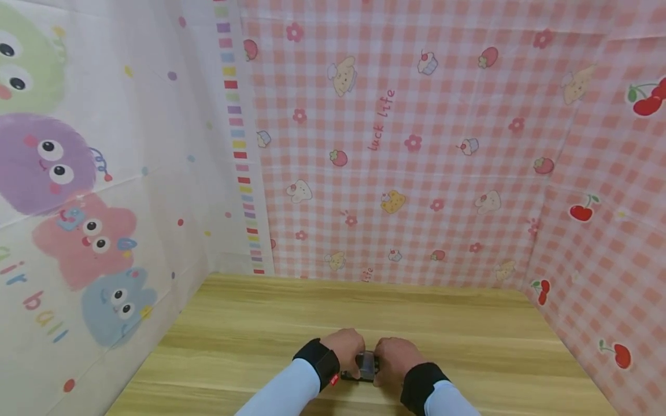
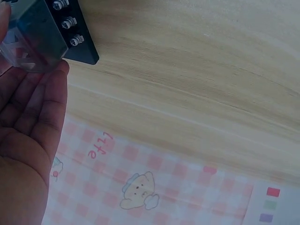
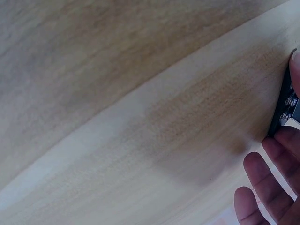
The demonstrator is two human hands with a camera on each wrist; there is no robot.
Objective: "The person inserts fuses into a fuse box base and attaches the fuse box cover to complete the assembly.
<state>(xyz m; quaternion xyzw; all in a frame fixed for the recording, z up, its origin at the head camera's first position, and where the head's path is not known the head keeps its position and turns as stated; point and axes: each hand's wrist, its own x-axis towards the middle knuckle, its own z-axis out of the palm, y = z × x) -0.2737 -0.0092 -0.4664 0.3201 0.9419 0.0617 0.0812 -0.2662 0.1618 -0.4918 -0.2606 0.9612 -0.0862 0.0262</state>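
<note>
Low in the head view, a small black electrical block (image 1: 367, 365) with a clear cover sits between both hands over the wooden table. My left hand (image 1: 346, 348) grips it from the left, thumb on the near side. In the left wrist view the smoky clear cover (image 2: 40, 40) lies within the fingers, beside a row of screw terminals (image 2: 69, 22) on the black base. From the right, my right hand (image 1: 399, 359) pinches the block's other edge. The right wrist view shows its thumb and index finger at the black base (image 3: 281, 108), other fingers spread apart. Much of the block is hidden.
The wooden tabletop (image 1: 291, 312) spreads around the hands. A pink checked cloth (image 1: 442, 173) hangs behind it and on the right. On the left hangs a white cloth (image 1: 171, 144) with cartoon figures. Black bands (image 1: 318, 363) circle both wrists.
</note>
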